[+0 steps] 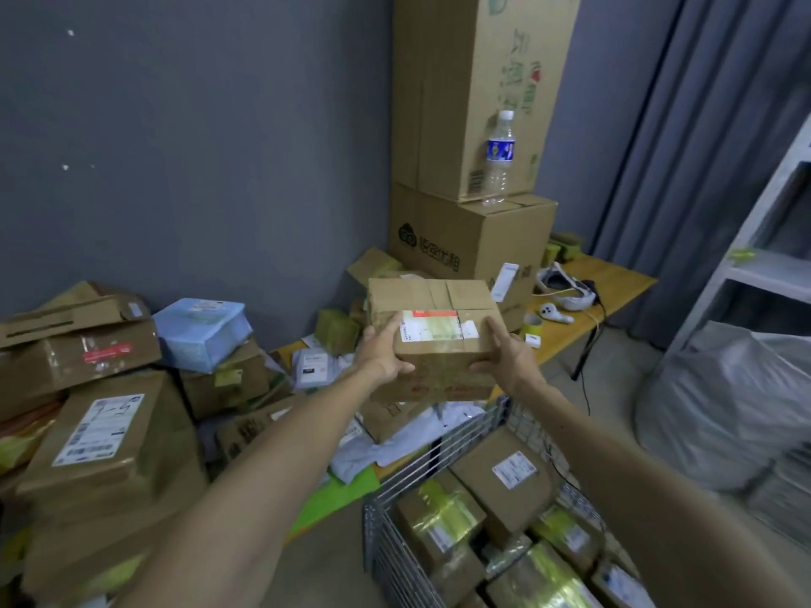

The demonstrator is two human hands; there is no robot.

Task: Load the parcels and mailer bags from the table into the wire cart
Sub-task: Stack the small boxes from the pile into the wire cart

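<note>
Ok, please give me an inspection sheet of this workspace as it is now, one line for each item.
Surface: wooden table, mostly covered by packages.
Job's things: held parcel in the air above the table; wire cart already holds several boxes; piled parcels and mailer bag wait on the table.
Clutter: water bottle on stacked cartons; headset and controller on the table.
Grippers: left hand and right hand grip the held parcel's sides.
Cables: dark cable hangs off the table's end.
Surroundings: grey wall, curtain, white shelf, grey sack.
</note>
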